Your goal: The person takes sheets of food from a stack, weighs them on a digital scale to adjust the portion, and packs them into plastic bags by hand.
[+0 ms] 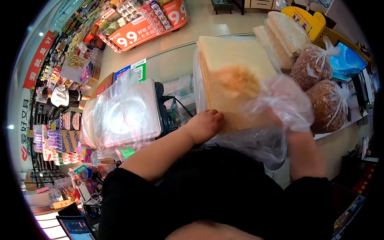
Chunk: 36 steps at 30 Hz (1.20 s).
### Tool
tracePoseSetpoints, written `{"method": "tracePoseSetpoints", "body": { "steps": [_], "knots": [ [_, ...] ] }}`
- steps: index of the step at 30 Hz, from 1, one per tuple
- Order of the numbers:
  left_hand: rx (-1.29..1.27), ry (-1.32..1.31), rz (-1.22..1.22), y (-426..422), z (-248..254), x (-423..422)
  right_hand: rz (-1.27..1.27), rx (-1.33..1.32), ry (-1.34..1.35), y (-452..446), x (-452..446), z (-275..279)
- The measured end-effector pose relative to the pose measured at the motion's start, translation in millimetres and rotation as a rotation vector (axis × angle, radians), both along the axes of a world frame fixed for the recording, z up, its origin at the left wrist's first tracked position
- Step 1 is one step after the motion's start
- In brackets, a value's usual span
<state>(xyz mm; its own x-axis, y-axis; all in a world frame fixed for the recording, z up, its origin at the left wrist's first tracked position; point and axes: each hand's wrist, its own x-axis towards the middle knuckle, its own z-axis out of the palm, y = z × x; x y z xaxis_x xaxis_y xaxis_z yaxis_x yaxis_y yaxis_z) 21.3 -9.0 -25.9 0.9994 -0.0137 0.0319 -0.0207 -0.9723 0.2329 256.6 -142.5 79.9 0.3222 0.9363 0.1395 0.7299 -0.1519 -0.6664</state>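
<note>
In front of me lies a stack of large, thin, pale yellow sheets (240,48), on and partly inside a clear plastic bag (256,140). A tan, fluffy-looking patch (242,82) spreads over the top sheet; it is blurred. My left hand (206,126) is bare, its fingers curled at the near left corner of the stack; what they grip, if anything, is hidden. My right hand (288,102) wears a loose, clear plastic glove and is over the right side of the stack. Motion smears its fingers, and I cannot make out what they hold.
Left of the stack stands a scale with a metal plate (132,108), covered by clear plastic bags. At the right are two tied bags of brown pieces (312,66), wrapped pale packs (286,34) and a screen (348,62). A person (62,96) stands by the shelves.
</note>
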Motion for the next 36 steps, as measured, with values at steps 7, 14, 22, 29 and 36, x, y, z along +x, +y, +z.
{"method": "tracePoseSetpoints", "body": {
  "steps": [7, 14, 22, 29, 36],
  "knots": [
    [0.174, 0.025, -0.034, -1, -8, 7, 0.115, 0.245, -0.561, -37, -46, -119],
    [0.015, -0.446, 0.184, 6, 52, 35, 0.259, 0.132, -0.396, -16, -16, -101],
    [0.004, -0.049, -0.015, 4, -2, -11, -0.004, 0.356, -0.347, 2, 15, 8],
    [0.125, 0.078, 0.019, -1, -9, 2, 0.078, 0.246, -0.354, -22, -41, -103],
    [-0.011, -0.360, 0.188, 7, 43, 36, -0.022, 0.021, -0.140, -22, -39, -133]
  ]
}}
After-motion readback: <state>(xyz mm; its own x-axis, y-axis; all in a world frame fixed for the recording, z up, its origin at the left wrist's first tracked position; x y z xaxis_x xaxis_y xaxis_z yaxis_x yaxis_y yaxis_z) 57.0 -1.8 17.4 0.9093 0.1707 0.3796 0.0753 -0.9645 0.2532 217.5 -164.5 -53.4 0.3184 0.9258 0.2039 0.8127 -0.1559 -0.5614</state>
